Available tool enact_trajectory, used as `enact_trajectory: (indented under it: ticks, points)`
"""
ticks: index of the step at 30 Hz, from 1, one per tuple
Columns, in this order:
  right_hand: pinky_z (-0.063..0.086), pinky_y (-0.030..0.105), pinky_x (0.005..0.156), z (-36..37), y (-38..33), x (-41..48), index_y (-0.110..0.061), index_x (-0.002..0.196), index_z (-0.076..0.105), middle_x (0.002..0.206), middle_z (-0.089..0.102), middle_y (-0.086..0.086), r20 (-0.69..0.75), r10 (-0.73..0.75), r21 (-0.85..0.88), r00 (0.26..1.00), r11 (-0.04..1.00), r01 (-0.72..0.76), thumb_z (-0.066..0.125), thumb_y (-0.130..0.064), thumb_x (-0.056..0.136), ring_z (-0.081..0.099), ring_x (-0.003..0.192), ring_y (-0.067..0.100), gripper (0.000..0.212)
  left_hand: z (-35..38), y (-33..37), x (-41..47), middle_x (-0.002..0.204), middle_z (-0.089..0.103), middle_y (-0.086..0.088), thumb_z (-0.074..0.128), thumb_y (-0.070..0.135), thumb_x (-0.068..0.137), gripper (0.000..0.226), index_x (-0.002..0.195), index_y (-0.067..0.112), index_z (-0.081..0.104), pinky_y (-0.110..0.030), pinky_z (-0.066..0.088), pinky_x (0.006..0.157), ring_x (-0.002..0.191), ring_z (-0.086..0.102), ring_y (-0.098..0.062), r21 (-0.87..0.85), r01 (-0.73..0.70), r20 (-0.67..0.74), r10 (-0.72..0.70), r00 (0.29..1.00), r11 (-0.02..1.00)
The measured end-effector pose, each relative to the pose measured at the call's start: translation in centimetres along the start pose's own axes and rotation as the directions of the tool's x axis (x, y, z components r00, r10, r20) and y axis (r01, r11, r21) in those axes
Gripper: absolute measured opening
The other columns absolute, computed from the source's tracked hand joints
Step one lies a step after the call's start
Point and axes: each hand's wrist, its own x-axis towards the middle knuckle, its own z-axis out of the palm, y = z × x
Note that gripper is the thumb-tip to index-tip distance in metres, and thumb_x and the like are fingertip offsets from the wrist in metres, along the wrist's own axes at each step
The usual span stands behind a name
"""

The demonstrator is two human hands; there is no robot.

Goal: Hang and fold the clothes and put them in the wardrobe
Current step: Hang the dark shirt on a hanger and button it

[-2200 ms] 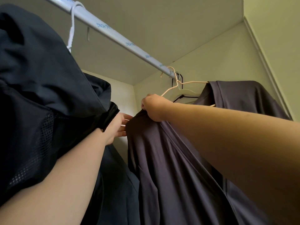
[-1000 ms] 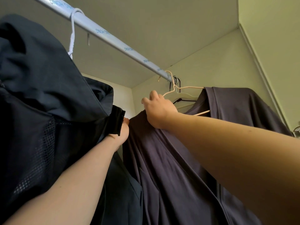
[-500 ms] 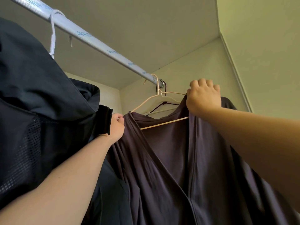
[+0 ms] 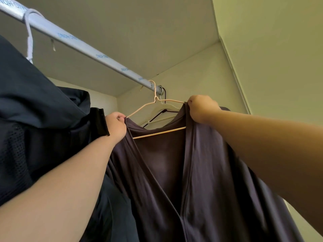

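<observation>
Cloth first: the dark plum garment [image 4: 174, 172] hangs open-fronted on a pale wire hanger [image 4: 157, 133], whose hook sits over the silver rail [image 4: 97, 57] near the rail's far end, inside the wardrobe. The front edges of the garment fall in two long folds, and the hanger's lower bar shows across the open neck.

The left hand [image 4: 116, 126] is at the garment's left shoulder, fingers curled in and pinching the fabric just where the hanger's left arm disappears under it. The right hand [image 4: 201, 109] is at the opposite shoulder — fingers bunched tight, gripping the collar edge right beside the hanger's right arm. Both forearms reach up and inward from the bottom corners of the view.

Pressed against the left forearm hangs a black jacket [image 4: 40, 105] with a mesh lining, its cuff lying against the left wrist. It hangs from a white cord-wrapped hook [image 4: 29, 41] farther along the same rail.

Behind the wire hanger, at the rail's end, two more hangers — a white hanger [image 4: 166, 107] and a black hanger [image 4: 153, 118] — show with nothing visible on them. The pale green wardrobe wall [image 4: 271, 58] rises on the right.
</observation>
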Motion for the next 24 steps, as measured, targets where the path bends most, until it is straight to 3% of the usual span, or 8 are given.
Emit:
enact_trajectory:
  ticks: [6, 8, 10, 12, 14, 17, 21, 24]
  points:
    - [0.042, 0.040, 0.084, -0.1, 0.2, -0.3, -0.018, 0.125, 0.057, 0.119, 0.063, 0.011, 0.001, -0.011, 0.014, 1.000, 1.000, 0.011, 0.041, -0.021, 0.100, 0.058, 0.108, 0.036, 0.030, 0.2, 0.5, 0.0, 0.118, 0.067, -0.020, 0.044, 0.002, 0.102, 0.029, 0.117, -0.002, 0.068, -0.011, 0.027, 0.067, 0.112, 0.058, -0.034, 0.061, 0.028, 0.047, -0.031, 0.998, 0.998]
    - [0.045, 0.040, 0.087, -0.3, 0.1, -0.4, -0.016, 0.126, 0.057, 0.120, 0.063, 0.012, 0.023, 0.003, 0.025, 1.000, 1.000, -0.004, 0.042, -0.020, 0.100, 0.058, 0.109, 0.037, 0.030, 0.1, 0.4, 0.3, 0.093, 0.066, -0.016, 0.043, -0.004, 0.100, 0.027, 0.104, 0.003, 0.069, -0.013, 0.032, 0.059, 0.098, 0.057, -0.037, 0.126, 0.039, 0.074, -0.049, 0.996, 0.991]
    - [0.046, 0.039, 0.088, -0.5, -0.2, -0.6, -0.014, 0.124, 0.059, 0.120, 0.064, 0.013, 0.036, 0.019, 0.041, 0.999, 0.999, -0.020, 0.043, -0.017, 0.099, 0.059, 0.108, 0.037, 0.030, 0.1, 0.6, 0.4, 0.070, 0.049, -0.005, 0.042, -0.009, 0.097, 0.027, 0.093, 0.009, 0.062, -0.013, 0.036, 0.053, 0.083, 0.047, -0.027, 0.178, 0.047, 0.073, -0.061, 0.995, 0.983]
    - [0.046, 0.038, 0.086, -0.8, -0.5, -0.8, -0.015, 0.121, 0.062, 0.115, 0.064, 0.012, 0.033, 0.042, 0.061, 0.999, 0.997, -0.044, 0.045, -0.014, 0.097, 0.059, 0.102, 0.036, 0.029, 0.0, 0.8, 0.7, 0.080, 0.050, -0.008, 0.042, -0.008, 0.098, 0.031, 0.102, 0.008, 0.067, -0.020, 0.030, 0.057, 0.085, 0.042, -0.022, 0.187, 0.044, 0.055, -0.055, 0.997, 0.981]
    - [0.048, 0.040, 0.087, -1.1, -1.2, -0.9, -0.016, 0.115, 0.064, 0.110, 0.065, 0.011, 0.028, 0.078, 0.091, 0.997, 0.993, -0.080, 0.049, -0.011, 0.092, 0.056, 0.094, 0.034, 0.028, -0.1, 0.9, 1.1, 0.091, 0.051, -0.008, 0.043, -0.003, 0.100, 0.030, 0.111, 0.003, 0.071, -0.015, 0.024, 0.061, 0.087, 0.042, -0.022, 0.167, 0.050, 0.023, -0.054, 0.998, 0.985]
    - [0.050, 0.041, 0.089, -1.2, -2.1, -1.2, -0.015, 0.105, 0.066, 0.103, 0.064, 0.010, 0.029, 0.127, 0.134, 0.991, 0.982, -0.130, 0.050, -0.008, 0.087, 0.057, 0.091, 0.033, 0.025, -0.3, 0.9, 1.3, 0.089, 0.056, -0.010, 0.048, 0.008, 0.101, 0.027, 0.111, 0.005, 0.073, -0.016, 0.024, 0.062, 0.088, 0.051, -0.030, 0.137, 0.035, -0.011, -0.033, 0.999, 0.990]
    - [0.053, 0.041, 0.088, -1.0, -2.0, -1.4, -0.011, 0.099, 0.069, 0.102, 0.066, 0.014, -0.010, 0.161, 0.225, 0.987, 0.962, -0.154, 0.051, -0.010, 0.090, 0.061, 0.094, 0.037, 0.021, -0.5, 0.7, 1.0, 0.114, 0.071, -0.016, 0.051, 0.010, 0.101, 0.025, 0.114, 0.006, 0.073, -0.009, 0.025, 0.069, 0.110, 0.061, -0.032, 0.078, 0.015, -0.042, -0.012, 0.999, 0.997]
    - [0.053, 0.043, 0.092, -0.9, -1.7, -1.3, -0.014, 0.106, 0.073, 0.108, 0.068, 0.013, -0.027, 0.182, 0.290, 0.983, 0.943, -0.166, 0.054, -0.017, 0.092, 0.062, 0.098, 0.037, 0.023, -0.9, 0.9, 0.8, 0.102, 0.069, -0.011, 0.052, 0.002, 0.099, 0.024, 0.107, 0.007, 0.074, -0.010, 0.028, 0.066, 0.099, 0.062, -0.026, 0.039, 0.012, -0.072, -0.009, 0.997, 0.999]
